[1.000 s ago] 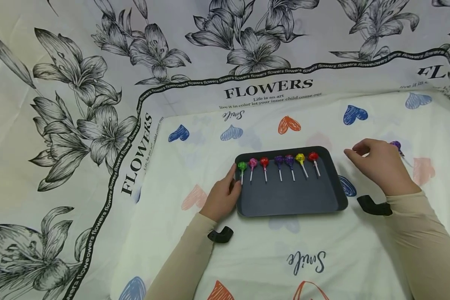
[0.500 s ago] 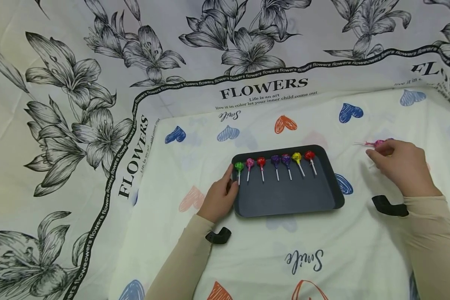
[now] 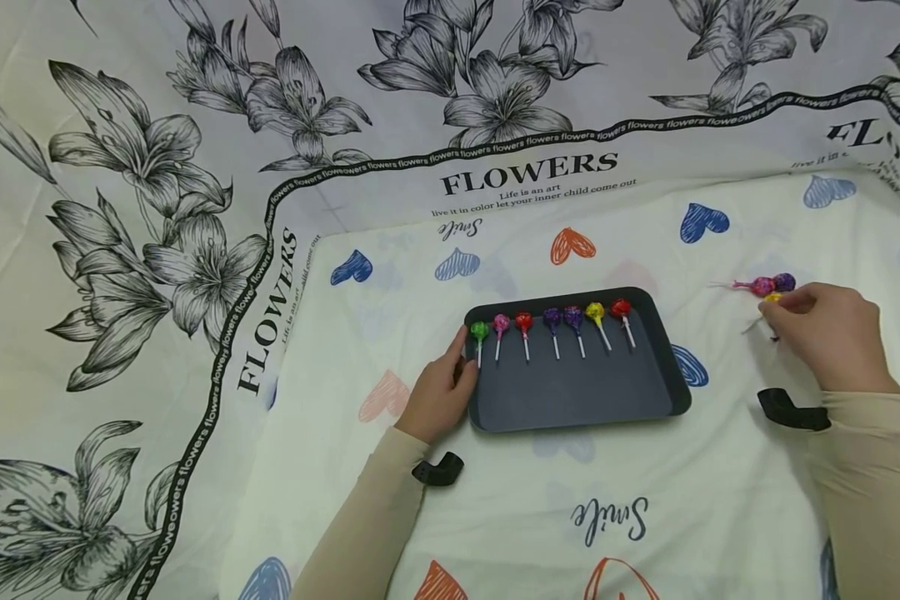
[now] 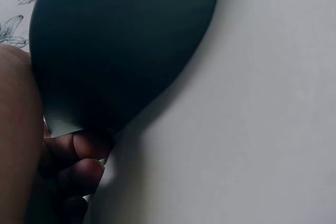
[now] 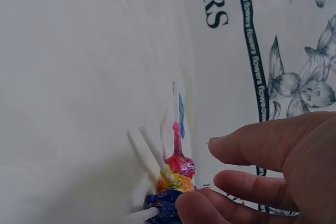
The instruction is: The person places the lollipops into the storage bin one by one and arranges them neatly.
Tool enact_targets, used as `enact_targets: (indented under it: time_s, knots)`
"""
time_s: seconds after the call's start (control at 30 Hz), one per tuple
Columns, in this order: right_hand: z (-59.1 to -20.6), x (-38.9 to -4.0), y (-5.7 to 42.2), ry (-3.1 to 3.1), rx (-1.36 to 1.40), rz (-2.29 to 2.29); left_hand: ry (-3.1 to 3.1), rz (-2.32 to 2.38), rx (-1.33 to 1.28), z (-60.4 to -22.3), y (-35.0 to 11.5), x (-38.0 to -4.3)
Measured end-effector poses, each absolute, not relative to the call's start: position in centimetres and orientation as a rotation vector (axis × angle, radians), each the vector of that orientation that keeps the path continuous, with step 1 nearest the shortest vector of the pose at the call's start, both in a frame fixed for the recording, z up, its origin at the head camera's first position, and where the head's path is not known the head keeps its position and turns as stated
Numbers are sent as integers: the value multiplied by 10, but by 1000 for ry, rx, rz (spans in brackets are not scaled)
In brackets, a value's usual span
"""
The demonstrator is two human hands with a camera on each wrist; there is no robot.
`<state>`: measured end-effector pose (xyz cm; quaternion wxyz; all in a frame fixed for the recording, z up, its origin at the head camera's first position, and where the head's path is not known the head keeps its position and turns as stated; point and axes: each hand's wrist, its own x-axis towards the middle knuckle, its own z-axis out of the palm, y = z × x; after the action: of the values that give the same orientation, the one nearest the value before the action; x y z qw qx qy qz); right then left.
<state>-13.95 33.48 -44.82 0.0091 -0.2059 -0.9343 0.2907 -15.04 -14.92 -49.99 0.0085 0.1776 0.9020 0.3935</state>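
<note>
My left hand (image 3: 438,392) grips the left end of a dark grey tray (image 3: 570,396), and the left wrist view shows its fingers (image 4: 86,174) curled at the tray's edge. Several wrapped lollipops lie in a row along the far side of the tray, from a green lollipop (image 3: 479,330) to a red lollipop (image 3: 621,308). Right of the tray, my right hand (image 3: 832,333) is over a loose bunch: a pink lollipop (image 5: 180,166), a yellow lollipop (image 5: 181,183) and a dark blue lollipop (image 5: 161,205). Thumb and forefinger stand apart; another fingertip overlaps the blue wrapper.
A white cloth (image 3: 510,517) with printed hearts and lettering covers the surface. Behind it and to the left spreads a flower-printed cloth (image 3: 217,192) with a black border. Black wrist devices sit on both forearms, one at the left wrist (image 3: 438,469).
My right hand has moved right from beside the tray to the loose lollipops, and the pink and yellow ones now show past its fingers. The left hand keeps its hold on the tray.
</note>
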Motion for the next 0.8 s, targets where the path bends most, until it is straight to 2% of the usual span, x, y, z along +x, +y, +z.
enact_targets:
  time_s: [0.8]
  knots:
    - [-459,-140,344,-2965,-762,954,2815,1221,552,-501,-150,-152]
